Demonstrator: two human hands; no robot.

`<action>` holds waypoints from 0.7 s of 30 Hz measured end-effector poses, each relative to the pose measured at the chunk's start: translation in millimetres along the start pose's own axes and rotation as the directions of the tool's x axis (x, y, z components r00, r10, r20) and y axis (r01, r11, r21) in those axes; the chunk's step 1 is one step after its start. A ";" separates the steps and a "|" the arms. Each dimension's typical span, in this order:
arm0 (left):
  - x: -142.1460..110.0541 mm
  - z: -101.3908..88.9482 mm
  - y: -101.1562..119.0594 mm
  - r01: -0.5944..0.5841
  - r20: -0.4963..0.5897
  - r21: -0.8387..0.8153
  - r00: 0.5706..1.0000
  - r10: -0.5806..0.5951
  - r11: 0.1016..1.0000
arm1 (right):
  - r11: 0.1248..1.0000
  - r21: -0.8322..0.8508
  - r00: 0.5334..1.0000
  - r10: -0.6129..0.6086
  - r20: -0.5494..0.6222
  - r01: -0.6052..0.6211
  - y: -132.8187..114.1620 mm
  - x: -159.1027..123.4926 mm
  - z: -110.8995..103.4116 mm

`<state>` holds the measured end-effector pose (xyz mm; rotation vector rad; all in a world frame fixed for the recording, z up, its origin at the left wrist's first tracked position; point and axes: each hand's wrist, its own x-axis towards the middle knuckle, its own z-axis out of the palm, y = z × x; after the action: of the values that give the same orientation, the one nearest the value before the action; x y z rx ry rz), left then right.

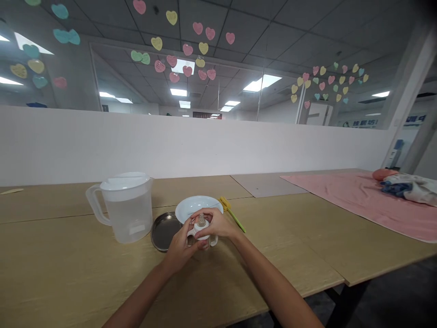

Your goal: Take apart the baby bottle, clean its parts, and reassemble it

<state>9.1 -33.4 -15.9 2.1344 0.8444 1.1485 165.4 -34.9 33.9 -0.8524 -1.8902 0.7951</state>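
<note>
A baby bottle [202, 231] with a clear teat, a white collar and side handles stands upright between my hands. My left hand [182, 241] is closed around its left side, thumb across the front. From the right and above, my right hand [216, 222] grips the white collar just below the teat. Much of the bottle's body is hidden by my fingers. Right behind it sits a white bowl [191, 203], partly covered by my hands. To the left lies a round dark metal tray [162, 231]. A bottle brush with a yellow head and green handle [236, 220] lies at the right.
A translucent lidded pitcher [128, 214] with a handle stands left of the tray. On the right, a pink cloth [341, 196] covers part of the wooden table [68, 273], with a pile of clothes [409, 187] on it. A white low wall [205, 146] runs along the back.
</note>
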 end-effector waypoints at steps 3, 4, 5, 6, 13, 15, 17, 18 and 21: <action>-2.1 -0.9 -4.3 -0.006 0.005 0.020 1.000 0.005 1.000 | 0.994 0.094 0.993 0.042 0.107 -0.052 1.0 -2.3 -10.5; -2.7 -1.2 -5.2 0.004 0.002 0.032 1.000 -0.004 0.999 | 0.994 0.095 0.991 0.048 0.122 -0.059 3.3 -2.9 -16.0; -3.3 -1.5 -6.0 0.019 -0.007 0.039 1.000 -0.018 0.999 | 0.994 0.094 0.992 0.052 0.118 -0.063 6.8 -3.3 -22.3; -3.7 -1.8 -6.8 0.034 -0.020 0.042 0.999 -0.033 0.999 | 0.994 0.092 0.995 0.058 0.080 -0.065 11.5 -3.6 -29.1; -1.9 1.7 -11.4 0.055 -0.072 0.031 0.996 -0.053 0.998 | 0.995 0.097 0.917 0.039 -0.397 0.000 32.6 -3.1 -39.8; -1.1 2.5 -11.1 0.047 -0.070 0.052 0.997 -0.043 0.998 | 1.000 0.021 0.965 0.010 -0.262 -0.005 25.8 -4.9 -26.1; -1.0 2.3 -10.3 0.039 -0.071 0.084 0.997 -0.033 0.996 | 0.995 -0.102 0.984 0.003 -0.177 -0.022 17.7 -7.1 -12.4; -1.1 1.9 -9.9 0.036 -0.074 0.104 0.997 -0.028 0.994 | 0.989 -0.141 0.985 0.009 -0.171 -0.033 14.4 -7.9 -7.3; -1.7 0.4 -9.1 0.017 -0.079 0.144 0.997 -0.006 0.989 | 0.996 -0.058 0.979 0.048 -0.196 -0.061 10.7 -7.7 -2.0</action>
<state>6.3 -28.9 -23.5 2.2094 1.0016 1.2041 172.6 -34.8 22.7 -0.9892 -1.7333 0.6617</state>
